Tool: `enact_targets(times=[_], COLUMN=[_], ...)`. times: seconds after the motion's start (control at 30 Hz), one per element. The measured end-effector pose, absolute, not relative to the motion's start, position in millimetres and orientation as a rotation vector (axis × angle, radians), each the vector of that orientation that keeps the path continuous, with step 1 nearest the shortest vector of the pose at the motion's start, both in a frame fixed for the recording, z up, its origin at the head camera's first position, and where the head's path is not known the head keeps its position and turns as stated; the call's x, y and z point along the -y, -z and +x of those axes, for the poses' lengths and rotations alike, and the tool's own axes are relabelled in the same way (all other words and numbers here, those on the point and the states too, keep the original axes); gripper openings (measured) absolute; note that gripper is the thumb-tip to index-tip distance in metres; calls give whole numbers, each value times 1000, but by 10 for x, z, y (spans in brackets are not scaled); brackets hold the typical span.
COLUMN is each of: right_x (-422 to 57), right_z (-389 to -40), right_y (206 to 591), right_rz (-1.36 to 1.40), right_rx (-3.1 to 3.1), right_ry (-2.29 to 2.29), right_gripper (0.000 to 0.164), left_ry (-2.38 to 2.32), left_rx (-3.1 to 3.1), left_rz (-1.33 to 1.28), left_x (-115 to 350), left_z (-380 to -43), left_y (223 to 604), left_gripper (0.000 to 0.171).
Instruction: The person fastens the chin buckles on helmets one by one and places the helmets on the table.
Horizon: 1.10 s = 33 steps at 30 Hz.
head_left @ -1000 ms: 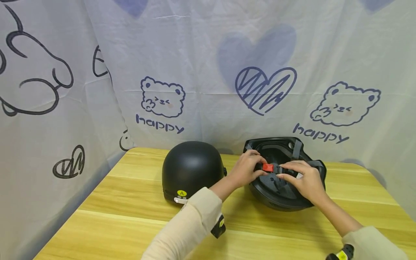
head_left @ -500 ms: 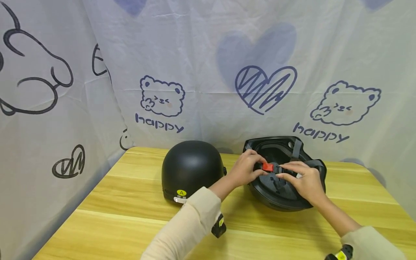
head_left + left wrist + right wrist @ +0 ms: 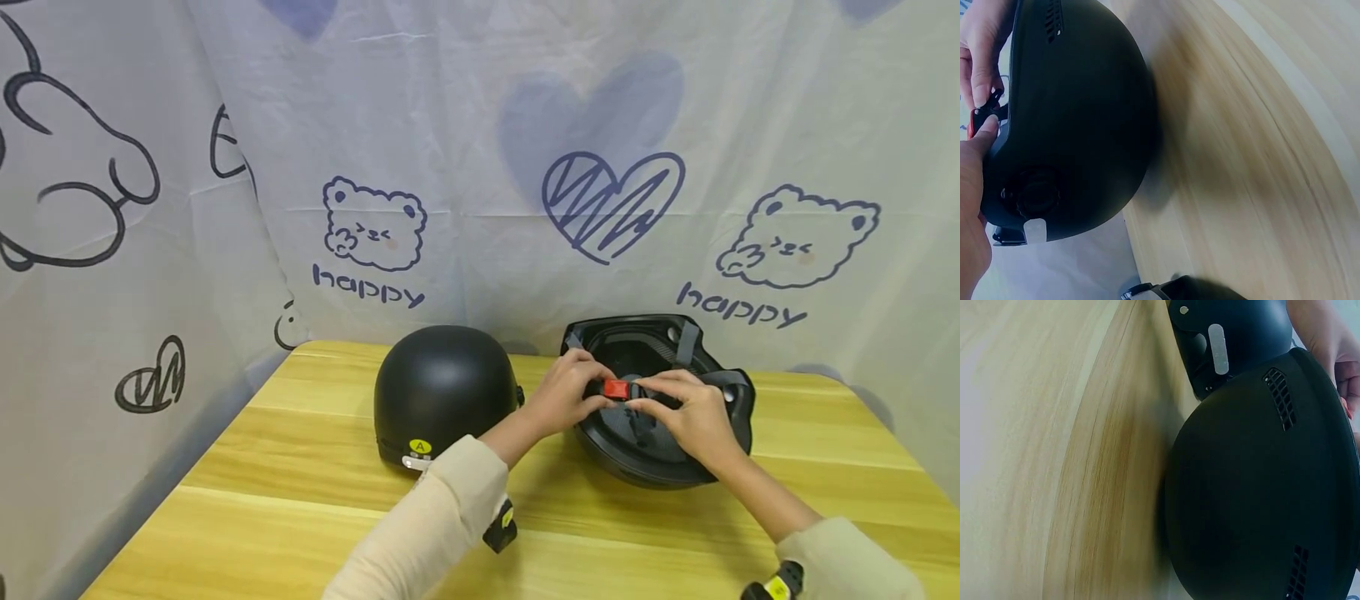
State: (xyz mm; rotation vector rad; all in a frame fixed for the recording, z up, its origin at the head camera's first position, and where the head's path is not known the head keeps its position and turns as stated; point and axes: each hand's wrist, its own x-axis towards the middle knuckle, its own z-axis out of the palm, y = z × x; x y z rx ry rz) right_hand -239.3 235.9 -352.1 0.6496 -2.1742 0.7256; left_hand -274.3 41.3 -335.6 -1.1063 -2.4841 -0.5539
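Note:
A black helmet lies upside down on the table, its hollow facing up. Over the opening, my left hand pinches the red part of the chin strap buckle. From the other side my right hand pinches the black part, its fingertips close against the red piece. Whether the two parts are fully joined I cannot tell. The left wrist view shows both thumbs at the buckle by the helmet's rim. In the right wrist view the helmet shell mostly hides the hands.
A second black helmet stands dome up to the left, with a yellow "A" sticker on it. The wooden table runs back to a printed cloth hanging behind and along the sides.
My right hand has moved slightly left, and the black part it pinches is now closer against the red one. My left hand keeps its hold, and the helmets stay put.

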Motion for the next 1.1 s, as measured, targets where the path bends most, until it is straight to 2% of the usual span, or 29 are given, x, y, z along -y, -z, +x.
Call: enact_targets(times=[0.13,0.4,0.8,0.93,1.1], right_x=[-2361,-2462,-2778,-2887,-3028], right_z=[-2391,-2389,-2406,-2453,-2609], right_y=[3518,3464,3261,3196,3168], right_rz=[632,582,455,356,160], right_rx=[2192,2227,2303,2398,2665], right_ry=[-714,-661,-745,-772,-806], right_gripper=[34,40,43,49,67], left_ry=[537,548,697,773,962], left_rx=[2487,2493,2435,2397,2443], left_rz=[-1096,-1059,-1020,-971,-776], left_x=[-413,-397,-332,-330,-350], left_z=[-2742,-2790,-2876,-2914,-3002], left_y=[3356,3375,3434,3401,3335], left_gripper=[33,53,49,47,54])
